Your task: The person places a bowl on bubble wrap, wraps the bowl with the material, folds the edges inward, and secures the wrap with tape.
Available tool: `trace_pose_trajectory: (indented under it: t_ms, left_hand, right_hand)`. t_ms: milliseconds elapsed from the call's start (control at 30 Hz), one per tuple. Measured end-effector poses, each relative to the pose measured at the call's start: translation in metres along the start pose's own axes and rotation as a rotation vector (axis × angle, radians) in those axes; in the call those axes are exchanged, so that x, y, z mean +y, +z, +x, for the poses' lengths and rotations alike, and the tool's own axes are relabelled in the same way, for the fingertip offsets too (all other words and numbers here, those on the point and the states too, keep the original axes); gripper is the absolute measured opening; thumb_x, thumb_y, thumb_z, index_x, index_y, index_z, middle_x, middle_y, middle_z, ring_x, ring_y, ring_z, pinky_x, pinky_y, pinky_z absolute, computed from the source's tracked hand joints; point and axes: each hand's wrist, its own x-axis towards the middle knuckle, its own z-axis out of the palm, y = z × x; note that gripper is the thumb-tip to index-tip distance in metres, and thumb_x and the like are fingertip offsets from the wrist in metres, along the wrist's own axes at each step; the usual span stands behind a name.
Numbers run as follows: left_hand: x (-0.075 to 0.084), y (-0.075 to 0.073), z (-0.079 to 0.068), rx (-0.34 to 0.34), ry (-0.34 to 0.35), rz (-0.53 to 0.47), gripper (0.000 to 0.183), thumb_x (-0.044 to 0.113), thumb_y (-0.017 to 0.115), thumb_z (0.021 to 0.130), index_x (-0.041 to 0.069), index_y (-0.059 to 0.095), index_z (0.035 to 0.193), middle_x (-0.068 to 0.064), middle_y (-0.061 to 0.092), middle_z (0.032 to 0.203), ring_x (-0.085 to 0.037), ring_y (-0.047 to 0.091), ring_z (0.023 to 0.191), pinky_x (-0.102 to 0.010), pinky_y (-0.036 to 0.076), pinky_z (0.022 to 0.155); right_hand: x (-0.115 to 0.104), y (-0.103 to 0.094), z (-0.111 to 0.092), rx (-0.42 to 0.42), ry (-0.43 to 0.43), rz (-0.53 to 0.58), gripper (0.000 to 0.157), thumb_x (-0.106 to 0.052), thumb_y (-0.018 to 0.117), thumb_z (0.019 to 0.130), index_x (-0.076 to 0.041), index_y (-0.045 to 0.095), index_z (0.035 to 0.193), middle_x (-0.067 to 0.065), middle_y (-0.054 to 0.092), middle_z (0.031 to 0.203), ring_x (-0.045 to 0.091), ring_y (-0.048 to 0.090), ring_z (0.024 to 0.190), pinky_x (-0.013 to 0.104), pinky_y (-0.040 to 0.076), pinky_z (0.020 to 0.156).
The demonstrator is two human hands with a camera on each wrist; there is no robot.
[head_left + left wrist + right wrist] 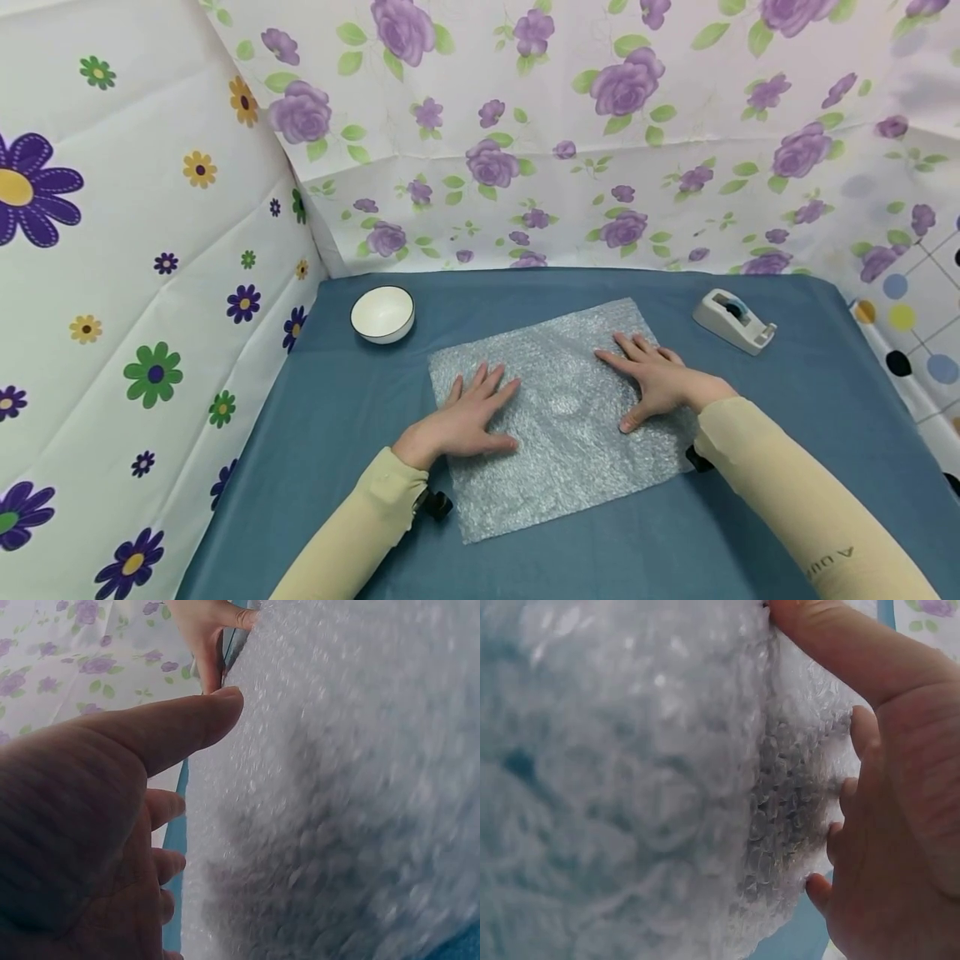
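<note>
A sheet of clear bubble wrap [558,467] lies spread at a slant over the blue-covered table. My left hand [465,421] is over its left part, fingers spread and the thumb pointing right. Over its upper right part is my right hand [656,379], also with spread fingers, the thumb pointing down toward the near edge. In the left wrist view the thumb [187,727] and fingertips are right at the bubble wrap's surface. The right wrist view shows the right thumb [840,637] and fingertips against the bubbly sheet [660,787]. Neither hand grips anything.
A white bowl with a dark rim [382,315] stands at the back left of the table. At the back right sits a white tape dispenser [735,321]. Flower-patterned sheets [450,200] hang behind and to the left of the blue tablecloth [330,400].
</note>
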Motion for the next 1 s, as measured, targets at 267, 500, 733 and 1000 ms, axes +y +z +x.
trace_pose_trajectory:
  t_ms: [267,500,733,1000]
  left_hand:
    - [-0.008,0.007,0.006,-0.008,0.018,-0.057,0.095,0.058,0.068,0.102,0.022,0.019,0.174,-0.015,-0.001,0.179,-0.038,-0.015,0.163,-0.072,-0.011,0.122]
    - [-0.013,0.01,0.011,0.003,0.039,-0.078,0.097,0.065,0.066,0.099,0.027,0.018,0.174,-0.013,-0.004,0.18,-0.037,-0.017,0.162,-0.074,-0.014,0.12]
    - [-0.01,0.002,0.01,-0.02,-0.016,-0.053,0.096,0.06,0.068,0.101,0.024,0.017,0.174,-0.016,-0.002,0.179,-0.04,-0.015,0.162,-0.078,-0.009,0.119]
    - [-0.009,-0.007,0.01,-0.036,-0.088,-0.01,0.095,0.055,0.069,0.102,0.023,0.017,0.174,-0.015,-0.004,0.179,-0.039,-0.015,0.162,-0.079,-0.007,0.119]
  right_hand:
    - [-0.012,0.001,-0.005,0.006,0.06,-0.068,0.133,-0.078,0.083,0.075,-0.018,0.018,0.174,0.026,-0.006,0.176,0.056,-0.003,0.159,0.081,0.011,0.116]
    - [-0.015,0.01,-0.006,0.029,0.098,-0.064,0.133,-0.083,0.078,0.077,-0.017,0.015,0.174,0.027,-0.008,0.176,0.056,-0.005,0.159,0.081,0.009,0.115]
    - [-0.024,0.012,-0.007,0.038,0.149,-0.037,0.133,-0.085,0.075,0.077,-0.018,0.013,0.174,0.027,-0.01,0.175,0.059,-0.006,0.158,0.082,0.009,0.114]
    - [-0.021,0.023,-0.001,0.034,0.203,-0.035,0.137,-0.095,0.066,0.073,-0.024,0.008,0.175,0.022,-0.018,0.176,0.055,-0.013,0.158,0.082,0.005,0.115]
